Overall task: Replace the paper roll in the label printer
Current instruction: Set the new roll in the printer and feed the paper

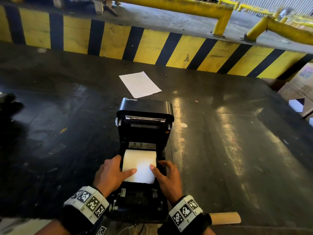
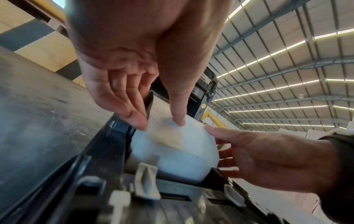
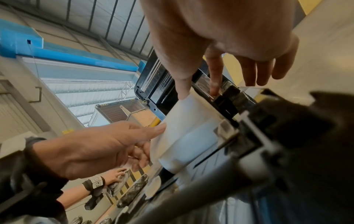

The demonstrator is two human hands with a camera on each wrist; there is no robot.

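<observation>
The black label printer (image 1: 144,197) stands on the dark table with its lid (image 1: 145,114) tipped up and back. A white paper roll (image 1: 138,165) lies in its bay. My left hand (image 1: 118,168) holds the roll's left end, thumb across the top and fingers down its side; the left wrist view shows the fingertips (image 2: 140,125) and thumb on the paper (image 2: 172,145). My right hand (image 1: 159,167) lays its thumb on the roll's right part. Its index finger (image 3: 214,84) touches the printer's right inner wall, and the other fingers hang loose. An empty cardboard core (image 1: 225,217) lies near right.
A white sheet (image 1: 140,84) lies beyond the printer. A yellow-and-black striped wall (image 1: 152,46) bounds the table's far side. Cardboard boxes (image 1: 298,85) stand at the right edge, a dark object (image 1: 8,102) at the left. Thin cables (image 1: 133,228) trail at the front edge.
</observation>
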